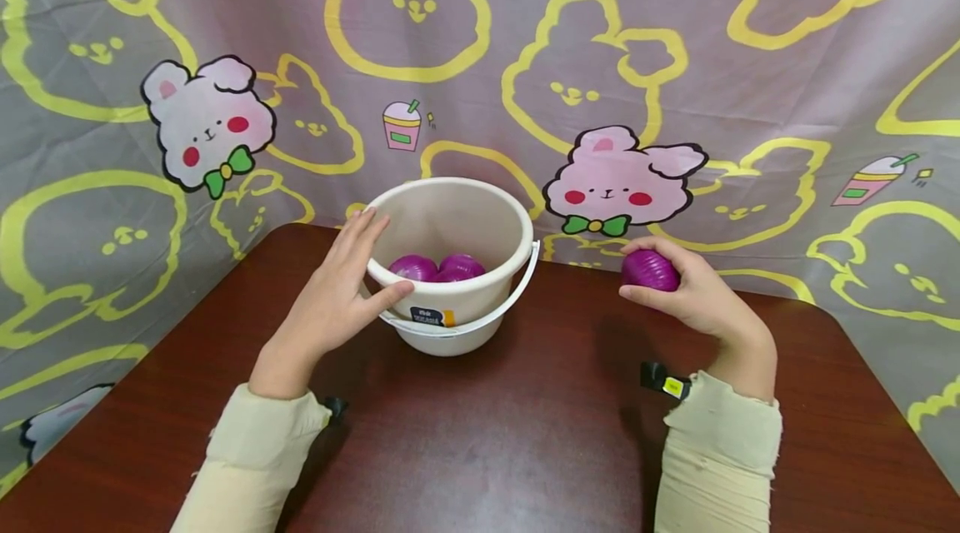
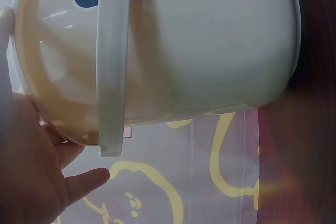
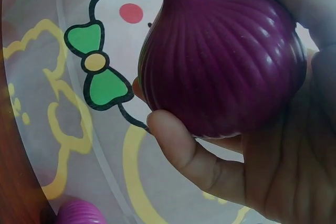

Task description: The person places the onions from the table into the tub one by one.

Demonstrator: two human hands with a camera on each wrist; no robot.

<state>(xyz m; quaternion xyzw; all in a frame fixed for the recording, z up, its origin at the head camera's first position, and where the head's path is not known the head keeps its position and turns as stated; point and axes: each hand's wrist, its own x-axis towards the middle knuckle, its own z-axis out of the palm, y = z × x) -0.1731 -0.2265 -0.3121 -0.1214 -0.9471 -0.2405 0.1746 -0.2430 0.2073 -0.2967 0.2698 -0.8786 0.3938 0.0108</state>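
Note:
A cream bucket (image 1: 450, 333) with a white handle stands upright on the table, with purple onions (image 1: 460, 267) inside. My left hand (image 1: 330, 291) rests at its left rim, thumb on the front edge; in the left wrist view some fingers of the left hand (image 2: 31, 166) stretch out straight beside the rim. To the right of the bucket, my right hand (image 1: 697, 287) holds a glossy purple onion (image 1: 649, 270) above the table. The right wrist view shows this ridged onion (image 3: 220, 61) between thumb and fingers. The bucket's wall hides part of the onions inside.
The dark brown table (image 1: 510, 441) ends at a curtain (image 1: 480, 117) printed with cartoon animals, close behind the bucket. Another purple ridged object (image 3: 81, 213) peeks in at the lower edge of the right wrist view.

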